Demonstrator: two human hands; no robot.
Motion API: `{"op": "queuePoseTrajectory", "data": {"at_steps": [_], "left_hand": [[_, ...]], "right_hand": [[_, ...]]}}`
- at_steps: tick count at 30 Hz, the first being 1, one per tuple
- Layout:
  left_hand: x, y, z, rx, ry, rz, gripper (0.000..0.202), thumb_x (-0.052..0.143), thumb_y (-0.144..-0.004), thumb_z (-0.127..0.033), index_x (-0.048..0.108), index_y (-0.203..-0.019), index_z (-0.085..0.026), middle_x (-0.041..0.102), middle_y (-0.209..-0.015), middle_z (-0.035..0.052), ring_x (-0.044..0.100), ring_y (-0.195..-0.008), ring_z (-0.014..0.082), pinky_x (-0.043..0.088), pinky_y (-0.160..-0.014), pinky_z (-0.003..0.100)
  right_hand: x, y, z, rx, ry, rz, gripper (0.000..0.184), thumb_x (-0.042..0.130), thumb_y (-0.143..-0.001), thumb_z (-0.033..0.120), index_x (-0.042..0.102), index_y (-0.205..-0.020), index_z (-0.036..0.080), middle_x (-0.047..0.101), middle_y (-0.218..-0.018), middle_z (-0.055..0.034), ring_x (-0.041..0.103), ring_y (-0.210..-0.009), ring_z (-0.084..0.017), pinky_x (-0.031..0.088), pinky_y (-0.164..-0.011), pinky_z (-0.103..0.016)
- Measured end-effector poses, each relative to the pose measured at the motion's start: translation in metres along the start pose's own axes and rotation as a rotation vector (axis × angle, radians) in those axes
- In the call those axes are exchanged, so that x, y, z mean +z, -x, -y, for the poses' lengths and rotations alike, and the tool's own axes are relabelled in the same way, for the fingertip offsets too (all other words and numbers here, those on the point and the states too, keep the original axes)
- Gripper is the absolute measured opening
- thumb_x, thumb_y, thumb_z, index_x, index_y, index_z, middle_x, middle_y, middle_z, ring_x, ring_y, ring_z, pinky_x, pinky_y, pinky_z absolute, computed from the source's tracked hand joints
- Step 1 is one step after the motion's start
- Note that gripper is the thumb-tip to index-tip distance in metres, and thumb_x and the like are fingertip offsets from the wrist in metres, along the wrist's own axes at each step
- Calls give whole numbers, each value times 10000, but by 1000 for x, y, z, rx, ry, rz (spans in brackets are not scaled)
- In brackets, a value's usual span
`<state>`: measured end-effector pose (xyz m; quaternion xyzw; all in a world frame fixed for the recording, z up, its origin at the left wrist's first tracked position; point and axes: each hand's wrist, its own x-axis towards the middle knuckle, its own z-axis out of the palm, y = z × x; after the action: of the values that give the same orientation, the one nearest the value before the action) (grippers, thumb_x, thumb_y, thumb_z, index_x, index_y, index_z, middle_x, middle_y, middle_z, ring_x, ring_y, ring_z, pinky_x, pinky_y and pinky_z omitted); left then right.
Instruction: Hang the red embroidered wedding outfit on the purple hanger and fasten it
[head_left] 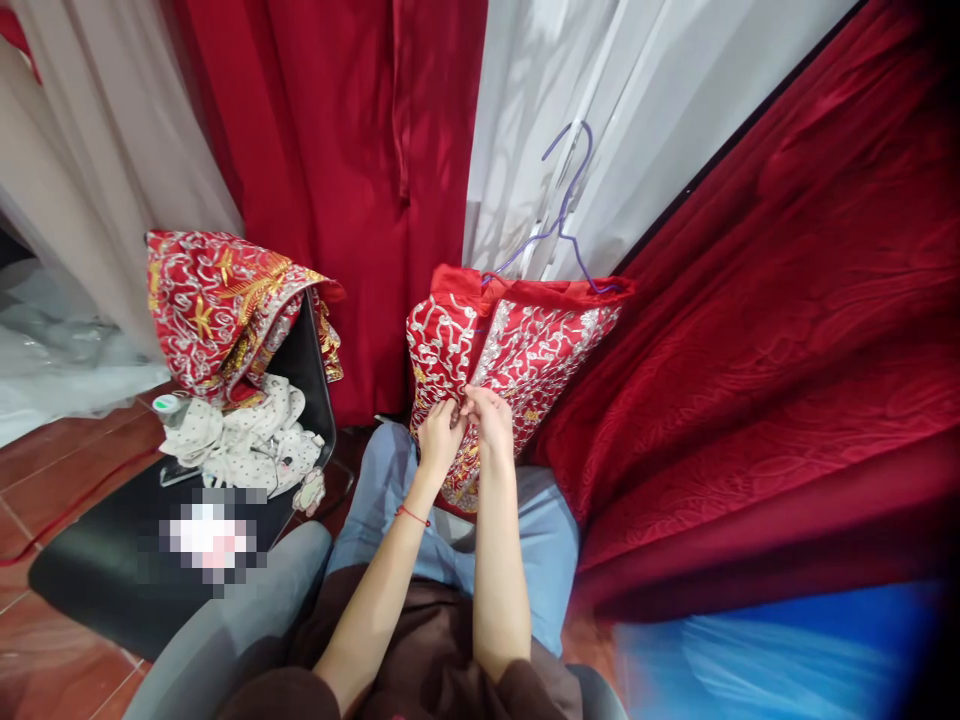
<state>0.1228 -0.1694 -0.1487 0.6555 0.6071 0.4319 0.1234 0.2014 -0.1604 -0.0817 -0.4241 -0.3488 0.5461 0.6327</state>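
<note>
A red skirt [551, 340] with silver and gold embroidery hangs in front of my knees, its plain red waistband at the top. The waistband is on a purple wire hanger [576, 190]. My left hand [441, 432] has its fingers closed on the skirt's front edge. Right beside it, my right hand [491, 415] pinches the same edge, fingertips close to the left ones. Whatever small detail lies between the fingertips is too small to make out. The skirt's lower part reaches down between my legs, partly hidden by my forearms.
To the left stands a black chair [97, 570] with another red embroidered garment [217, 310] over its back. A dotted white cloth [262, 445] and a phone-like object [180, 475] lie on its seat. Red curtains [750, 380] hang close on the right, white ones behind the hanger.
</note>
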Motion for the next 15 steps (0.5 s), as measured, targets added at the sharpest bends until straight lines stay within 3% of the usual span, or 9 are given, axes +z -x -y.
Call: {"op": "queuePoseTrajectory", "data": {"at_steps": [6,10,15], "left_hand": [[5,0,1,56,-35,-46,214,509,-979,-307,553,-786,-225,673,-837,51,645,-812,194,422,-684,293],[6,-1,3,76,-73,-96,203,529,-978,-288,571,-798,-205,667,-822,36,643,-810,167,417,-687,261],[3,-7,6,94,-121,-87,174,542,-966,-255,581,-805,-203,676,-836,29,637,-818,153,401,-669,244]], "right_hand": [[30,-22,48,-71,-64,-56,209,763,-625,271,592,-583,158,539,-490,59,552,-441,-56,217,-378,-170],[46,-36,72,-58,-85,-53,127,724,-670,182,619,-612,141,521,-487,74,542,-414,-37,203,-358,-149],[49,-44,87,-123,-22,14,132,725,-712,184,618,-645,145,524,-497,73,563,-428,-36,218,-361,-128]]}}
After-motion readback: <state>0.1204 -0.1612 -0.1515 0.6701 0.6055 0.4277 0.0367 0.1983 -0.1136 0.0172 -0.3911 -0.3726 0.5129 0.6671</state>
